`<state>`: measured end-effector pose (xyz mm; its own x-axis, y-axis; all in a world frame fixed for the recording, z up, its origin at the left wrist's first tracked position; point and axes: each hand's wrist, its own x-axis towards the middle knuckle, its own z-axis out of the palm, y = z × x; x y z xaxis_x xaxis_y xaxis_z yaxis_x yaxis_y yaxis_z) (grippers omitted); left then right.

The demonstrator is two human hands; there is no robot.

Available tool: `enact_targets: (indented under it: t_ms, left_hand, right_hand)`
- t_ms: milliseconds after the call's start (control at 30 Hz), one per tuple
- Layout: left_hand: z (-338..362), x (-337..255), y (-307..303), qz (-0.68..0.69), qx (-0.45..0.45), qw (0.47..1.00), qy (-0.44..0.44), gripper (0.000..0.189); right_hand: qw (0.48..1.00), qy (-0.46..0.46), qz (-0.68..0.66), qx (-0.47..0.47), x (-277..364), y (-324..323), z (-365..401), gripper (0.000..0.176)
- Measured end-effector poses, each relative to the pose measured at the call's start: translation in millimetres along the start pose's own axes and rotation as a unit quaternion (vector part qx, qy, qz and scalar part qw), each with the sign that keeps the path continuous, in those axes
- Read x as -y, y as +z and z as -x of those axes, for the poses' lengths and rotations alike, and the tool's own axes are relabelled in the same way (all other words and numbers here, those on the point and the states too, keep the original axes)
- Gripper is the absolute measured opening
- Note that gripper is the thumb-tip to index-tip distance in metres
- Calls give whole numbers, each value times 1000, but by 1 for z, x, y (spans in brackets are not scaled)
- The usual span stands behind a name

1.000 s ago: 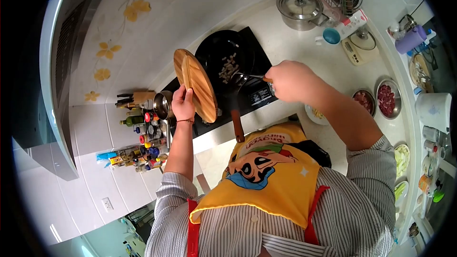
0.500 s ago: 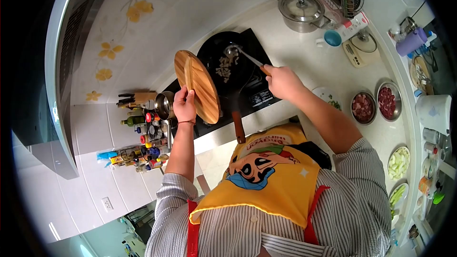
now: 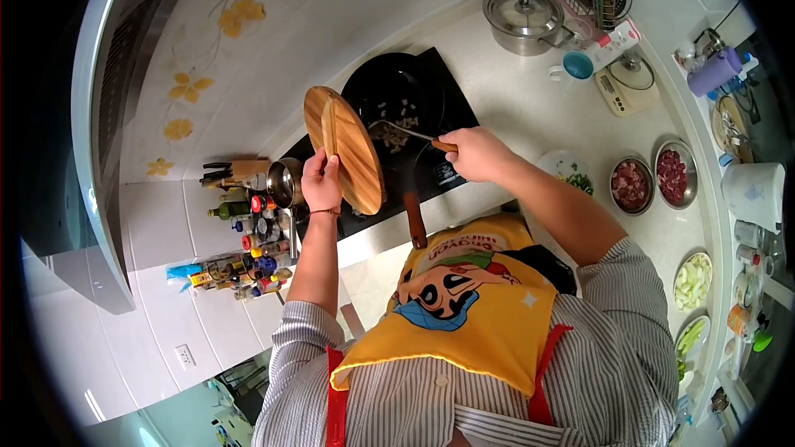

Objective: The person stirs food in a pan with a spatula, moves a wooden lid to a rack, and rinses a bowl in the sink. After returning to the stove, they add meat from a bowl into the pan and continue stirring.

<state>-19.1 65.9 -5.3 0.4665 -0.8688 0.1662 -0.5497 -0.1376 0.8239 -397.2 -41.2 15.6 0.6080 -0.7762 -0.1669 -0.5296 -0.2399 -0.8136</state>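
Observation:
My left hand grips the handle of a round wooden lid, tilted up beside a black pan. In my right hand is the wooden handle of a metal ladle, which reaches into the pan. The ladle's far end is partly hidden by the lid's edge. Small pale pieces lie in the pan, whose brown handle points toward my apron.
A lidded steel pot stands at the back. To the right are a scale, a plate of chopped greens, two bowls of meat and green vegetables. Bottles and a small saucepan are at the left.
My right hand has moved slightly left and down. The ladle has swung from the pan's far side toward the lid, and the pale pieces are spread differently. My left hand and the lid look unchanged.

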Motion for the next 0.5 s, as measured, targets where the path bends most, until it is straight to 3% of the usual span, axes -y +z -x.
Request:
enact_targets:
  t_ms: [167,300,433,500]
  left_hand:
    - [0,-14,4,1,-10,1000,-2,31]
    - [-1,-13,4,22,-14,1000,-10,29]
    - [-3,-8,7,34,-20,999,-12,29]
    - [-2,-7,7,45,-19,999,-1,29]
  right_hand:
    - [988,15,129,81,65,-74,40,33]
    - [962,6,233,141,62,-74,43,36]
    - [977,-2,202,68,33,-42,26,28]
    - [988,-4,154,-15,24,-34,17,31]
